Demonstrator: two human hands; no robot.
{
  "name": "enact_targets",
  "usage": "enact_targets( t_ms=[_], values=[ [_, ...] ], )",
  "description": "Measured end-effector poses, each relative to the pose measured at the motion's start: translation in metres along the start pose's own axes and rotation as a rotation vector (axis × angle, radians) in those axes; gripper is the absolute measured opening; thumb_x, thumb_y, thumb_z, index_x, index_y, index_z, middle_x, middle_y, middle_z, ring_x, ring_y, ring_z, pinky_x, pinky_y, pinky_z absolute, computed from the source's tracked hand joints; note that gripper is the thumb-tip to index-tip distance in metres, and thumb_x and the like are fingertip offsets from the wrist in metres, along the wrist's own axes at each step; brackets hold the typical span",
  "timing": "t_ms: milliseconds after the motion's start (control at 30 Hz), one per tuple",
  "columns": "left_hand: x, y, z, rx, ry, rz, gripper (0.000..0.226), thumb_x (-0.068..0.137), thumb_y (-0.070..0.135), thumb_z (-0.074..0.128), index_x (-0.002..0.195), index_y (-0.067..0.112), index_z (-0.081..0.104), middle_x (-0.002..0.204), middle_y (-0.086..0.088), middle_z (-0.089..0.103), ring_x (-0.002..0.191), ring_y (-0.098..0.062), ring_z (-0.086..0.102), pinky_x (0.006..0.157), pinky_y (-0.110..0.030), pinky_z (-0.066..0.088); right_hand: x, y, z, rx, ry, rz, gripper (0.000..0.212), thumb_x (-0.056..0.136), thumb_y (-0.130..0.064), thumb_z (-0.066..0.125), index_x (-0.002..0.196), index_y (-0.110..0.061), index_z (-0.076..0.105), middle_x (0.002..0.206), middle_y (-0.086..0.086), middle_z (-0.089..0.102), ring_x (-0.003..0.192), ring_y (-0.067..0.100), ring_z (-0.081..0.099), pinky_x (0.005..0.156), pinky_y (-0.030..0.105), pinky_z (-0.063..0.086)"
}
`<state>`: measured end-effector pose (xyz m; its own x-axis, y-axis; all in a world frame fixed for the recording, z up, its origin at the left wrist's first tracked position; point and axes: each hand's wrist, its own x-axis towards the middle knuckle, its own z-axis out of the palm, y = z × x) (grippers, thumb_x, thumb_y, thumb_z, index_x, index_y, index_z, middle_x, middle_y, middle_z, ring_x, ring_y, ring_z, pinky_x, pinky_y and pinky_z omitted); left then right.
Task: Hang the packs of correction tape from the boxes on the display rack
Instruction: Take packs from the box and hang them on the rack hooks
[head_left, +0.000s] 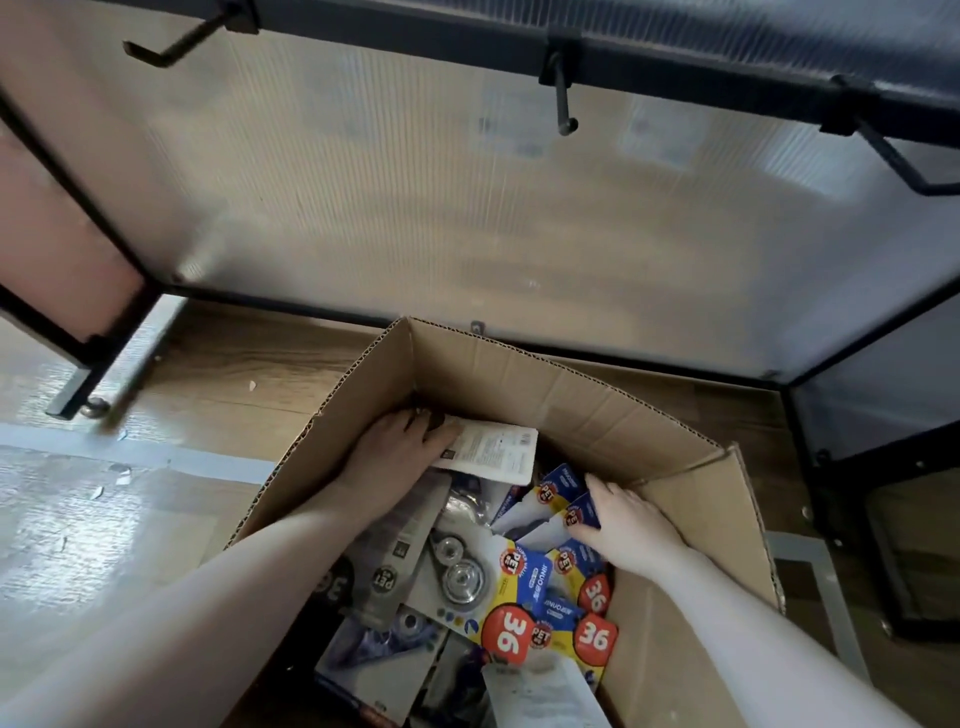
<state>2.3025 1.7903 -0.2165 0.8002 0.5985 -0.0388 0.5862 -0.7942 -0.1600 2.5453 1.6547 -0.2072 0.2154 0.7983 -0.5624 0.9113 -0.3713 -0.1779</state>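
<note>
Wooden floor, box (519, 384), hands among packs (524, 597)

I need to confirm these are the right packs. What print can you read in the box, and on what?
"36": red round stickers on the yellow and blue packs in the brown cardboard box.
"PET": small red badges on those same packs.
"36" and "PET": grey pack under the left forearm, upside down.
White card back gripped by the left hand: print too small to read.
Blue brand label: blurred.

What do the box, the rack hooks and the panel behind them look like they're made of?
Box: brown corrugated cardboard, fluting visible along its cut edges. Hooks: likely metal, painted matte black. Panel: probably translucent ribbed plastic, showing fine vertical lines.
</note>
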Motion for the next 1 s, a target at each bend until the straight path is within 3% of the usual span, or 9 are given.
enact_targets(
  t_ms=[100,233,300,367,500,633,700,867,1000],
  values=[
    [-0.004,0.001,-0.006,-0.036,0.024,0.007,0.037,0.071,0.015,0.035,0.084,0.016,0.069,0.064,-0.004,0.065,0.049,-0.025,0.058,0.048,-0.027,0.047,0.003,0.005,-0.008,0.12,-0.041,-0.028,0.062,0.085,-0.042,0.06,0.138,-0.018,0.037,0.136,0.002,0.049,0.122,0.019,0.048,0.098,0.035,0.044],
    [-0.008,0.009,-0.032,-0.095,0.0,-0.069,0.018,0.068,0.013,0.051,0.075,0.016,0.067,0.052,-0.002,0.058,0.036,-0.022,0.053,0.031,-0.017,0.031,0.007,0.009,-0.023,0.24,0.001,-0.084,0.031,0.078,-0.031,0.07,0.102,-0.021,0.053,0.111,-0.001,0.062,0.096,0.014,0.058,0.079,0.032,0.05],
    [-0.009,0.016,-0.045,-0.121,-0.059,-0.146,0.022,0.074,0.008,0.062,0.096,0.013,0.064,0.069,-0.007,0.064,0.051,-0.027,0.062,0.037,-0.023,0.035,0.007,0.01,-0.028,0.272,-0.009,-0.121,0.025,0.076,-0.028,0.072,0.091,-0.023,0.052,0.098,-0.005,0.064,0.086,0.011,0.06,0.074,0.034,0.052],
    [-0.009,0.021,-0.054,-0.157,-0.188,-0.227,0.029,0.092,0.012,0.046,0.121,0.017,0.048,0.1,-0.01,0.063,0.085,-0.031,0.064,0.057,-0.032,0.041,0.005,0.009,-0.032,0.298,-0.017,-0.16,0.021,0.076,-0.027,0.072,0.087,-0.026,0.054,0.09,-0.005,0.064,0.082,0.011,0.061,0.074,0.037,0.052],
    [-0.014,0.019,-0.066,-0.195,-0.254,-0.27,0.031,0.094,0.01,0.039,0.123,0.017,0.043,0.11,-0.009,0.06,0.098,-0.031,0.06,0.076,-0.037,0.048,-0.002,-0.003,-0.042,0.32,0.045,-0.232,0.02,0.084,-0.031,0.064,0.069,-0.036,0.052,0.079,-0.006,0.064,0.077,0.012,0.06,0.071,0.033,0.047],
    [-0.022,0.008,-0.08,-0.259,-0.201,-0.275,0.028,0.09,0.011,0.044,0.115,0.017,0.055,0.108,-0.008,0.063,0.102,-0.031,0.058,0.078,-0.033,0.044,-0.013,-0.016,-0.05,0.282,0.091,-0.273,0.022,0.089,-0.032,0.058,0.067,-0.034,0.052,0.079,-0.008,0.062,0.079,0.012,0.059,0.069,0.031,0.045],
    [-0.024,0.005,-0.091,-0.259,-0.073,-0.212,0.02,0.09,0.023,0.046,0.101,0.016,0.061,0.1,-0.007,0.065,0.096,-0.032,0.06,0.072,-0.034,0.044,-0.023,-0.017,-0.059,0.207,0.122,-0.275,0.015,0.09,-0.034,0.055,0.076,-0.032,0.055,0.085,-0.007,0.063,0.081,0.013,0.059,0.069,0.031,0.045],
    [-0.02,-0.002,-0.137,-0.346,0.186,-0.223,0.052,0.08,0.06,0.036,0.096,0.022,0.068,0.092,-0.001,0.067,0.087,-0.026,0.063,0.063,-0.028,0.041,-0.049,-0.017,-0.089,0.099,0.282,-0.286,0.014,0.092,-0.037,0.052,0.088,-0.028,0.061,0.092,-0.004,0.065,0.084,0.016,0.058,0.064,0.027,0.035],
    [-0.014,-0.015,-0.178,-0.313,0.194,-0.257,0.029,0.088,0.048,0.054,0.103,0.027,0.068,0.095,0.002,0.068,0.09,-0.023,0.063,0.067,-0.029,0.042,-0.065,-0.019,-0.117,0.117,0.398,-0.286,0.014,0.092,-0.038,0.053,0.08,-0.029,0.054,0.088,-0.005,0.064,0.083,0.018,0.058,0.063,0.032,0.038]
  ],
)
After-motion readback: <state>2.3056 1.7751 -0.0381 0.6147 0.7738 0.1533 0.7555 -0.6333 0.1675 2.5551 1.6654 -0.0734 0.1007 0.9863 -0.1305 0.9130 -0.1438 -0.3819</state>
